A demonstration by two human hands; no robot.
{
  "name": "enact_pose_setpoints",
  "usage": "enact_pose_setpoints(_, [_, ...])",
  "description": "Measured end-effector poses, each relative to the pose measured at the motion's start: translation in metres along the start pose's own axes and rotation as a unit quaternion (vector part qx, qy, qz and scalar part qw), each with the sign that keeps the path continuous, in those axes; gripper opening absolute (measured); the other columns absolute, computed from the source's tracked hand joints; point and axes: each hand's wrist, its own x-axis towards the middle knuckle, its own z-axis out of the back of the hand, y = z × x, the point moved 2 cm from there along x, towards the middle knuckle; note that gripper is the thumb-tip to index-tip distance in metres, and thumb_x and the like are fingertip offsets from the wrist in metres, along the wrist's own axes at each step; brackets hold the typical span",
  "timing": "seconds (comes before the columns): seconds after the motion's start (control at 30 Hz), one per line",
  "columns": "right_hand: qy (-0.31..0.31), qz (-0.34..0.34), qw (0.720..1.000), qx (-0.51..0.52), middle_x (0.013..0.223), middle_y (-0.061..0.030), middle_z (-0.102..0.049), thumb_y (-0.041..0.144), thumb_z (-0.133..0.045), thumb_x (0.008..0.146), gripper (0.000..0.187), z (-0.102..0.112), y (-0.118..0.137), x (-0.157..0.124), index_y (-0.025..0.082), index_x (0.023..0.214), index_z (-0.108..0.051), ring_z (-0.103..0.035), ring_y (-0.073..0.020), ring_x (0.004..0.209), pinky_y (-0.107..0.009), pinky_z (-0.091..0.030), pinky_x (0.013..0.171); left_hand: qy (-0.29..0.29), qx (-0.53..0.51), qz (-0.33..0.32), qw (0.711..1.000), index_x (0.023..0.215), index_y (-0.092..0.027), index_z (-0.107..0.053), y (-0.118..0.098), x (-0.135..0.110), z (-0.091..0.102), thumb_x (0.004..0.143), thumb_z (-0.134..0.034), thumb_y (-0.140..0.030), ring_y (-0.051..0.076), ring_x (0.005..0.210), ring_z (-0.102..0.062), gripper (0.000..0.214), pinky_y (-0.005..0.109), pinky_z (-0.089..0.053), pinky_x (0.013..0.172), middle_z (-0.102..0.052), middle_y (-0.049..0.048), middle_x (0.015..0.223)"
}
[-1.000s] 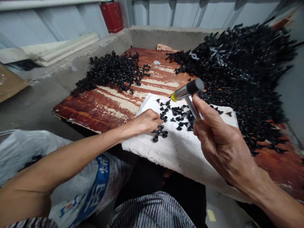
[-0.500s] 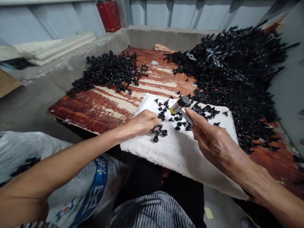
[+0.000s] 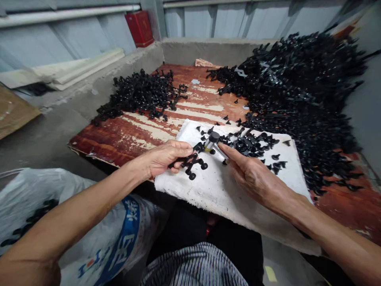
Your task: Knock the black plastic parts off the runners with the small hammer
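Note:
My left hand [image 3: 171, 155] pinches a black branched part [image 3: 195, 162] with round knobs on its ends, held over the near-left area of a white cloth pad [image 3: 205, 194]. In my right hand [image 3: 253, 172] is a small hammer [image 3: 212, 140] with a shiny handle, a black-topped head and a yellow ring at its lower end. The head stands close to the far end of the part; whether they touch I cannot tell. Loose black knobbed pieces [image 3: 251, 143] lie in a cluster on the far right of the pad.
On the worn red-brown board [image 3: 143, 133], a heap of black parts [image 3: 143, 93] lies at the back left and a larger pile [image 3: 297, 91] rises on the right. A white plastic sack [image 3: 98, 226] stands at lower left. A red box [image 3: 139, 28] sits on the ledge.
My left hand has brought the branched part up off the pad. The hammer has moved left and down toward it. Several small pieces beside the left hand are gone from their spots.

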Motion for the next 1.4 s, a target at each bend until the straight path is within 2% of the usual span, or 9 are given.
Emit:
enact_pose_setpoints(0.1, [0.009,-0.080,0.990,0.112,0.051,0.0068,-0.044,0.026,-0.053,0.085,0.039,-0.001,-0.002,0.002,0.017,0.121,-0.065,-0.037,-0.0109,0.041,-0.023,-0.032,0.042,0.021,0.015,-0.014,1.000,0.074,-0.011,-0.064,0.002,-0.001,0.004,0.067,-0.079,-0.032,0.001,0.041,-0.033,0.027,0.016,-0.021,0.037,-0.052,-0.0015,0.062])
enact_pose_setpoints(0.17, [0.015,-0.131,0.971,0.198,0.053,0.0061,-0.045,0.035,-0.054,0.087,0.024,-0.003,-0.001,0.002,0.018,0.099,-0.065,-0.037,-0.0093,0.040,-0.022,-0.030,0.039,0.045,0.043,-0.031,0.998,0.078,-0.010,-0.066,0.002,-0.001,0.001,0.071,-0.075,-0.036,0.001,0.042,-0.032,0.028,0.017,-0.021,0.039,-0.053,-0.0014,0.063])
enact_pose_setpoints(0.37, [0.065,-0.198,0.917,0.341,0.043,0.0088,-0.044,0.054,-0.073,0.072,0.037,-0.009,0.017,-0.001,0.021,0.074,-0.057,-0.036,-0.0070,0.033,-0.019,-0.029,0.030,0.146,0.248,-0.134,0.948,0.068,-0.014,-0.061,-0.006,-0.005,-0.035,0.082,-0.062,-0.034,0.006,0.050,-0.040,0.025,0.019,-0.028,0.046,-0.053,-0.0027,0.059])
enact_pose_setpoints(0.47, [0.037,-0.232,0.884,0.404,0.041,0.0092,-0.044,0.053,-0.077,0.068,0.039,-0.010,0.020,-0.010,0.021,0.070,-0.056,-0.033,-0.0058,0.032,-0.018,-0.028,0.028,0.054,0.297,-0.178,0.936,0.075,-0.015,-0.063,-0.008,-0.009,-0.037,0.083,-0.059,-0.035,0.008,0.055,-0.045,0.022,0.020,-0.033,0.050,-0.054,-0.0031,0.062])
enact_pose_setpoints(0.57, [-0.036,-0.236,0.877,0.417,0.043,0.0088,-0.047,0.055,-0.075,0.070,0.040,-0.008,0.016,-0.020,0.021,0.070,-0.054,-0.034,-0.0055,0.033,-0.017,-0.029,0.028,-0.060,0.245,-0.170,0.953,0.090,-0.015,-0.064,-0.002,-0.015,-0.028,0.086,-0.058,-0.045,0.011,0.065,-0.055,0.030,0.021,-0.040,0.054,-0.062,0.0006,0.075])
enact_pose_setpoints(0.77, [-0.113,-0.233,0.863,0.434,0.052,0.0057,-0.059,0.056,-0.075,0.071,0.042,-0.010,0.017,-0.030,0.021,0.074,-0.053,-0.041,-0.0049,0.033,-0.016,-0.030,0.030,0.002,0.088,-0.071,0.994,0.090,-0.014,-0.059,0.022,-0.016,-0.035,0.085,-0.058,-0.055,0.018,0.078,-0.066,0.041,0.026,-0.049,0.061,-0.067,0.0097,0.091])
enact_pose_setpoints(0.9, [-0.086,-0.228,0.869,0.430,0.049,0.0053,-0.060,0.057,-0.073,0.074,0.041,-0.017,0.024,-0.037,0.021,0.076,-0.054,-0.042,-0.0057,0.032,-0.016,-0.031,0.030,-0.018,0.217,-0.156,0.963,0.078,-0.016,-0.057,0.009,-0.014,-0.044,0.089,-0.053,-0.044,0.013,0.070,-0.058,0.031,0.022,-0.042,0.059,-0.057,0.0003,0.074])
enact_pose_setpoints(1.07, [-0.024,-0.222,0.879,0.421,0.045,0.0057,-0.057,0.057,-0.068,0.079,0.039,-0.025,0.025,-0.042,0.021,0.076,-0.054,-0.039,-0.0054,0.031,-0.016,-0.031,0.031,-0.025,0.360,-0.194,0.912,0.066,-0.018,-0.046,-0.010,-0.015,-0.054,0.092,-0.048,-0.035,0.008,0.051,-0.038,0.031,0.020,-0.028,0.048,-0.040,-0.0065,0.056])
enact_pose_setpoints(1.4, [-0.054,-0.258,0.879,0.399,0.048,0.0054,-0.055,0.063,-0.068,0.076,0.046,-0.009,0.003,-0.057,0.018,0.080,-0.059,-0.038,-0.0051,0.033,-0.016,-0.029,0.031,-0.011,0.200,-0.074,0.977,0.068,-0.015,-0.054,-0.009,0.008,-0.042,0.092,-0.050,-0.018,0.004,0.039,-0.043,0.025,0.016,-0.033,0.034,-0.055,-0.0039,0.057])
